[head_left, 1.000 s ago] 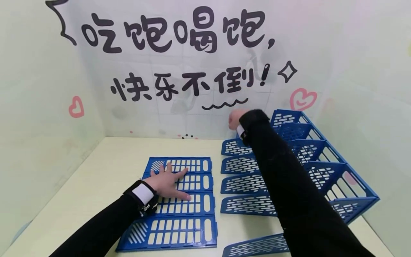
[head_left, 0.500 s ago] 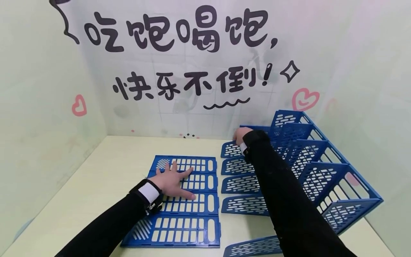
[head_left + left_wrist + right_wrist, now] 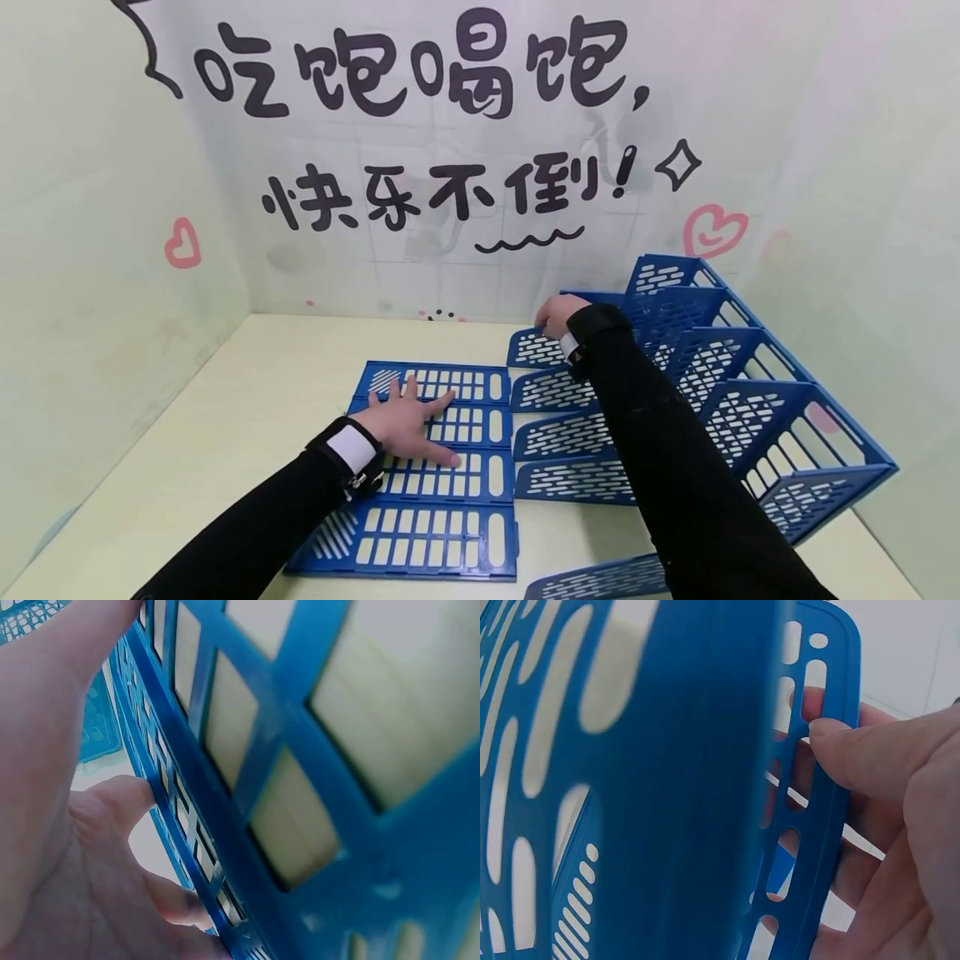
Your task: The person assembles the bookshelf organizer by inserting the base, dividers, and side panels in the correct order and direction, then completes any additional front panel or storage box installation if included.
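A blue plastic file rack with upright slotted dividers stands at the right in the head view. My right hand [image 3: 558, 315] holds the left end of its rear divider [image 3: 534, 348]. In the right wrist view, the thumb presses one face of that divider [image 3: 821, 825] near its rounded edge, with the fingers behind it. My left hand [image 3: 405, 427] rests with spread fingers on the rack's flat grid panel [image 3: 435, 554], made of several joined sections on the table. The left wrist view shows fingertips [image 3: 135, 796] at the blue grid.
The rack's right side frame [image 3: 832, 433] leans up near the right wall. A front divider [image 3: 600, 579] runs low at the bottom edge, partly behind my right sleeve. The pale table [image 3: 247, 417] meets a white back wall [image 3: 330, 275] with black lettering.
My right hand has come down from above the rear of the rack onto the rear divider. The rear dividers' left ends have shifted slightly left. My left hand stays on the panel.
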{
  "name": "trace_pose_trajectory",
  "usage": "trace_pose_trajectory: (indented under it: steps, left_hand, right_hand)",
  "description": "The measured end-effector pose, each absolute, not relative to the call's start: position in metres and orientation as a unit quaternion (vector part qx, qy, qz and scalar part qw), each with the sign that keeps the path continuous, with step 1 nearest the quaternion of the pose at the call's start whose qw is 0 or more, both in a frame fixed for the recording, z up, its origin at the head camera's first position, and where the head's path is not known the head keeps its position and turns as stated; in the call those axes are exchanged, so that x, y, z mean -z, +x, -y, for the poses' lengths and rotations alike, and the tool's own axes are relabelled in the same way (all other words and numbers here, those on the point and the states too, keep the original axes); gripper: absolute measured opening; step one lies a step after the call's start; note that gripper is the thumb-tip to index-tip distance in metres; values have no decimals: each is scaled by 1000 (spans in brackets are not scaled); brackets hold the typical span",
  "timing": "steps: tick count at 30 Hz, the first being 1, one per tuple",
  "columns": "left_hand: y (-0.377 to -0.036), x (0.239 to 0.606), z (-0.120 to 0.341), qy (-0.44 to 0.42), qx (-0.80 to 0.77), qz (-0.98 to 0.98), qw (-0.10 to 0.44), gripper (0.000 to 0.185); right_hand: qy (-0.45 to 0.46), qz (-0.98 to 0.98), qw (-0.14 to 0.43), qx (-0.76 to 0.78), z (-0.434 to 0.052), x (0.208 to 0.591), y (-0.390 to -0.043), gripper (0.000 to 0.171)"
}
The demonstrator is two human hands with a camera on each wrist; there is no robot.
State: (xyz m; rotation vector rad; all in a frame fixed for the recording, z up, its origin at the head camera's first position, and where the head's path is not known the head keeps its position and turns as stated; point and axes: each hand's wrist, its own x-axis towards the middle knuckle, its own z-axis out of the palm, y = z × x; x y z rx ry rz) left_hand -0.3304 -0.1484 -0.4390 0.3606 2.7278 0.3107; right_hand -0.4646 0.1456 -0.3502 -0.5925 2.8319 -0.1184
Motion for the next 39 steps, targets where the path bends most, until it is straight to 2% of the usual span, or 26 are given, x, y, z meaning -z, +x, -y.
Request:
trace_pose_trajectory:
  steps: [19, 25, 30, 32, 36, 39]
  left_hand:
    - [-333, 436, 150, 125, -112, -968, 189, 117]
    - [-333, 437, 148, 126, -118, -964, 200, 117]
    - [-331, 437, 146, 122, -117, -965, 201, 116]
    - [-331, 437, 146, 121, -114, -966, 199, 116]
    - [-331, 436, 148, 118, -113, -967, 198, 117]
    - [-330, 436, 147, 119, -117, -966, 197, 117]
  right_hand:
    - [-220, -969, 97, 55, -115, 347, -443, 35]
    - [-206, -972, 97, 63, -113, 339, -430, 37]
    - [-217, -971, 74, 61, -114, 322, -415, 39]
    - [-237, -966, 95, 45, -113, 319, -408, 34]
    - [-244, -951, 190, -15, -108, 327, -395, 30]
    - [-233, -947, 216, -50, -106, 338, -387, 24]
